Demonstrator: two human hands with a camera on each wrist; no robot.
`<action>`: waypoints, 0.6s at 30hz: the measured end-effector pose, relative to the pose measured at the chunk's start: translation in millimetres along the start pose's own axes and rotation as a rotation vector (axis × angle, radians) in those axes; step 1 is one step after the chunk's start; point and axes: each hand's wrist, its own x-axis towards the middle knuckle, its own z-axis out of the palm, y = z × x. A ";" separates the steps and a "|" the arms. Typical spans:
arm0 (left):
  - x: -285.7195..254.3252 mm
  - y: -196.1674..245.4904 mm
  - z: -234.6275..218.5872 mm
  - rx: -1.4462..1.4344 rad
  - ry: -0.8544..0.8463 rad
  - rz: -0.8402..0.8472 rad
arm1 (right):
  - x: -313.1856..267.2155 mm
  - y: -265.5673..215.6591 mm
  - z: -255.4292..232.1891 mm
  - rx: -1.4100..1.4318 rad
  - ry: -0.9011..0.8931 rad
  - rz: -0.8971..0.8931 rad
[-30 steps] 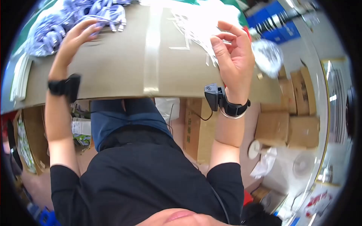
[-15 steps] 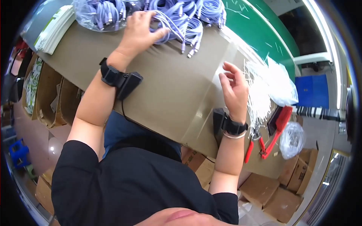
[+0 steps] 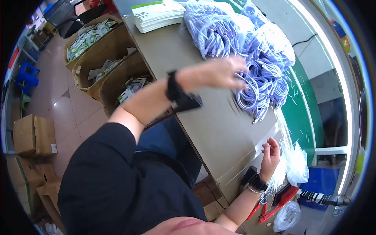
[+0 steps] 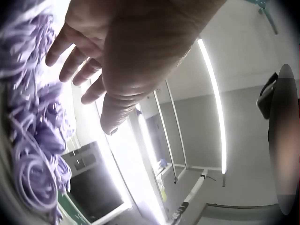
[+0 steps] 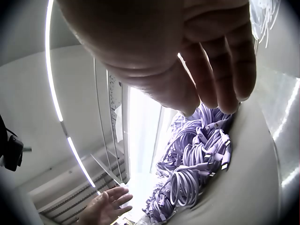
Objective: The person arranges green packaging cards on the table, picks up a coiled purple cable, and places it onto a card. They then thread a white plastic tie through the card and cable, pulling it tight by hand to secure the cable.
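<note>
Smooth, kinda matt grey-brown counter [image 3: 207, 129], glossy crinkly clear plastic bag [image 3: 290, 216], plain rough-looking brown cardboard box [image 3: 34, 136].

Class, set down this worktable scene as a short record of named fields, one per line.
Surface: brown tabletop
Left hand: fingers spread, beside the purple cables; contact unclear
Right hand: fingers loosely bent, holding nothing
Cables: coiled bundles with metal-tipped plugs, some loose, some in clear plastic
Stack: printed cards near the bagged cables
Floor: open cardboard boxes beside the table, packets inside
</note>
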 end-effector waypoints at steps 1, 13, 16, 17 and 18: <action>-1.8 -6.2 -38.1 -0.059 0.027 -0.045 | 0.0 0.7 -0.4 -0.011 -0.006 -0.005; -44.9 -251.4 -269.3 0.967 -0.025 -0.989 | -1.2 -5.6 1.3 0.042 0.015 0.049; -35.0 -228.6 -268.3 0.827 -0.227 -0.979 | -2.2 -5.0 2.0 0.007 0.004 0.066; -33.3 -223.0 -268.3 0.752 -0.322 -0.979 | -1.6 -2.1 0.7 0.015 0.002 0.069; -30.9 -219.4 -266.7 0.751 -0.326 -0.987 | -1.1 0.8 -0.2 0.022 -0.002 0.074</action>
